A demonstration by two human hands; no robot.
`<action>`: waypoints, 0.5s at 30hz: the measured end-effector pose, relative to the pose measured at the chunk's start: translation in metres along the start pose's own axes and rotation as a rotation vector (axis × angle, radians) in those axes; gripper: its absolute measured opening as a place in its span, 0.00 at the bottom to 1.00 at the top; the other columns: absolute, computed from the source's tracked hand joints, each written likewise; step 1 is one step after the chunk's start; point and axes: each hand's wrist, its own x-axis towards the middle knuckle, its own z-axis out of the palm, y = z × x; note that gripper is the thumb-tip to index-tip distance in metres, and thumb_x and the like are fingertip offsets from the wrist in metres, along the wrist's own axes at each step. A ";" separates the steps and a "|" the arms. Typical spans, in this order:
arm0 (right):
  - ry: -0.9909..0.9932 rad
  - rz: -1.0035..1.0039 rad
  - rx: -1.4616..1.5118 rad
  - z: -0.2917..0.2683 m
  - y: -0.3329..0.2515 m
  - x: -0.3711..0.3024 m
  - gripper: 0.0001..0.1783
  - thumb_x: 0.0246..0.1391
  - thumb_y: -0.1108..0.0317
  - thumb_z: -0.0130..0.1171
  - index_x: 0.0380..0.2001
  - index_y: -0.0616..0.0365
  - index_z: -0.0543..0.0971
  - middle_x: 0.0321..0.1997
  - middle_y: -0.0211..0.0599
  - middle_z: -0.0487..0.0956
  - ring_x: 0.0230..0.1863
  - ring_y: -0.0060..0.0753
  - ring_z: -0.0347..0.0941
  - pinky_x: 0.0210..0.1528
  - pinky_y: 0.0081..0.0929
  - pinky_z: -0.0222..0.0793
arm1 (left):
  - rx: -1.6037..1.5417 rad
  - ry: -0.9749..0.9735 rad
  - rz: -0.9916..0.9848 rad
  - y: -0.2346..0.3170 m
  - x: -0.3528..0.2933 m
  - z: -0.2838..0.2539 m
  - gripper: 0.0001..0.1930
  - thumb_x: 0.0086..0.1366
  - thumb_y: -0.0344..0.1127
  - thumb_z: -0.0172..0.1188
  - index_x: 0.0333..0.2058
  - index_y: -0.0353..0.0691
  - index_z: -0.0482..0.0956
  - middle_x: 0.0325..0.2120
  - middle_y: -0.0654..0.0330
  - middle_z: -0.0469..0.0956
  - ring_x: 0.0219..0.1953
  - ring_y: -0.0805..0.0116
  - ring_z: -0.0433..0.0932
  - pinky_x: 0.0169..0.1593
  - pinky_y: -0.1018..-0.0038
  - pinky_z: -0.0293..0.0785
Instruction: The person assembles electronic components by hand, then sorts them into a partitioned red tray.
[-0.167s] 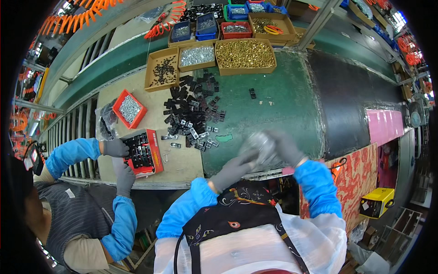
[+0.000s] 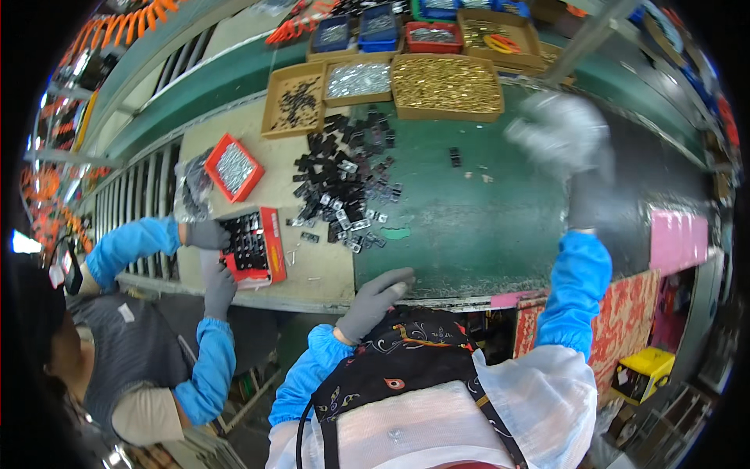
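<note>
My right hand (image 2: 591, 202), in a grey glove, reaches out over the dark right part of the bench. It grips a clear plastic bag (image 2: 558, 133) that is smeared by motion, so its contents cannot be made out. At the bench's near edge, my left hand (image 2: 375, 305), also gloved in grey, is open with fingers stretched to the right and holds nothing. Beyond it lies a loose pile of small black clips (image 2: 332, 172) and metal-faced pieces. A single black clip (image 2: 455, 157) sits apart on the green surface.
A co-worker's gloved hands (image 2: 215, 258) work at a red box of black parts (image 2: 248, 254) on the left. Near it stands a red tray of screws (image 2: 233, 168). Cardboard boxes of brass pieces (image 2: 445, 86), silver pieces (image 2: 358, 80) and black pieces (image 2: 297, 102) line the back.
My right hand has swung away from me to the far right with the plastic bag. My left hand has let go of the bag and drawn back slightly to the near edge.
</note>
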 end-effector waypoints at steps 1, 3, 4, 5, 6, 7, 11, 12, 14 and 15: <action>-0.055 0.029 -0.047 0.014 0.038 0.014 0.20 0.50 0.73 0.54 0.49 0.62 0.73 0.47 0.40 0.75 0.48 0.32 0.71 0.52 0.27 0.67 | -0.018 0.089 -0.018 -0.001 0.001 -0.007 0.19 0.66 0.33 0.49 0.54 0.31 0.69 0.48 0.53 0.74 0.52 0.67 0.72 0.55 0.74 0.66; -0.179 0.086 -0.144 0.042 0.106 0.024 0.23 0.51 0.68 0.53 0.52 0.60 0.70 0.50 0.43 0.74 0.49 0.37 0.71 0.53 0.29 0.66 | -0.102 0.269 -0.064 -0.006 -0.008 -0.017 0.19 0.66 0.33 0.49 0.53 0.31 0.69 0.48 0.52 0.74 0.51 0.66 0.72 0.55 0.73 0.66; -0.243 0.106 -0.191 0.067 0.130 0.032 0.24 0.51 0.66 0.53 0.53 0.60 0.69 0.51 0.45 0.73 0.49 0.39 0.71 0.53 0.30 0.66 | -0.180 0.418 -0.091 -0.008 -0.011 -0.018 0.18 0.66 0.33 0.48 0.53 0.31 0.70 0.47 0.51 0.74 0.51 0.66 0.73 0.55 0.73 0.67; -0.302 0.126 -0.247 0.097 0.142 0.041 0.26 0.51 0.64 0.53 0.54 0.59 0.68 0.53 0.46 0.72 0.50 0.41 0.71 0.54 0.31 0.66 | -0.212 0.497 -0.101 -0.007 -0.013 -0.018 0.18 0.66 0.32 0.48 0.52 0.30 0.70 0.47 0.50 0.74 0.50 0.65 0.74 0.55 0.72 0.68; -0.355 0.153 -0.312 0.131 0.164 0.059 0.28 0.51 0.62 0.52 0.56 0.58 0.67 0.54 0.48 0.71 0.50 0.43 0.71 0.54 0.32 0.66 | -0.213 0.517 -0.112 -0.006 -0.012 -0.017 0.18 0.66 0.32 0.48 0.52 0.30 0.70 0.47 0.50 0.74 0.50 0.65 0.74 0.55 0.72 0.68; -0.415 0.160 -0.367 0.165 0.143 0.058 0.29 0.51 0.59 0.52 0.57 0.57 0.66 0.55 0.49 0.71 0.51 0.45 0.71 0.55 0.33 0.66 | -0.218 0.545 -0.103 -0.007 -0.014 -0.014 0.18 0.66 0.33 0.48 0.52 0.30 0.70 0.46 0.51 0.75 0.49 0.66 0.74 0.55 0.72 0.68; -0.551 0.208 -0.349 0.217 0.143 0.077 0.35 0.49 0.55 0.53 0.62 0.52 0.62 0.58 0.53 0.69 0.54 0.52 0.69 0.57 0.36 0.63 | -0.148 0.541 -0.085 -0.014 -0.011 -0.003 0.18 0.67 0.36 0.48 0.50 0.31 0.72 0.45 0.53 0.75 0.47 0.66 0.75 0.53 0.73 0.69; -0.572 0.264 -0.210 0.214 0.141 0.080 0.38 0.47 0.56 0.54 0.63 0.48 0.60 0.58 0.54 0.68 0.56 0.55 0.67 0.59 0.37 0.61 | -0.166 0.565 -0.087 -0.019 -0.009 0.000 0.18 0.67 0.36 0.48 0.50 0.31 0.72 0.45 0.53 0.75 0.47 0.66 0.75 0.53 0.73 0.69; -0.658 0.579 0.081 0.160 0.080 0.088 0.37 0.45 0.61 0.52 0.63 0.47 0.61 0.59 0.49 0.69 0.56 0.52 0.67 0.57 0.36 0.62 | -0.031 0.522 -0.051 -0.029 -0.006 -0.001 0.18 0.66 0.37 0.50 0.49 0.32 0.73 0.44 0.55 0.76 0.46 0.68 0.75 0.51 0.74 0.69; -0.324 0.383 0.001 0.151 0.094 0.065 0.34 0.48 0.66 0.49 0.62 0.47 0.62 0.58 0.49 0.70 0.55 0.49 0.69 0.55 0.36 0.64 | -0.039 0.519 -0.054 -0.027 -0.006 -0.003 0.18 0.66 0.37 0.50 0.49 0.32 0.73 0.44 0.55 0.76 0.46 0.68 0.75 0.51 0.74 0.69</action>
